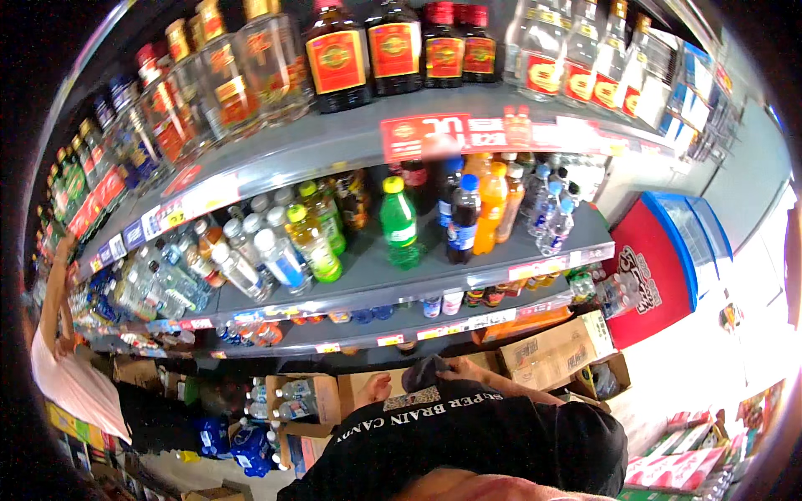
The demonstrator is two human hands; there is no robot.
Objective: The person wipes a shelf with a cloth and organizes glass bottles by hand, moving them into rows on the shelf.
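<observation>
Low in front of my black T-shirt [468, 430], my right hand [461, 368] is closed on a dark grey cloth-like bundle [423, 373]. To the left of the bundle is my left hand [373, 389], its fingers loosely bent with nothing visible in them. Both hands are below the drinks shelf [359, 280]. A green bottle with a yellow cap [399, 224] stands alone mid-shelf. Dark cola bottles with blue caps [464, 219] and an orange soda bottle [491, 209] stand to its right. Left of it are yellow-green drink bottles [314, 244].
Liquor bottles [337, 58] line the upper shelf. Cardboard boxes [551, 351] sit below right, beside a red bin with a blue rim [652, 267]. An open carton of bottles [299, 399] is at lower left. A person in a pink top [79, 380] reaches toward the far-left shelf.
</observation>
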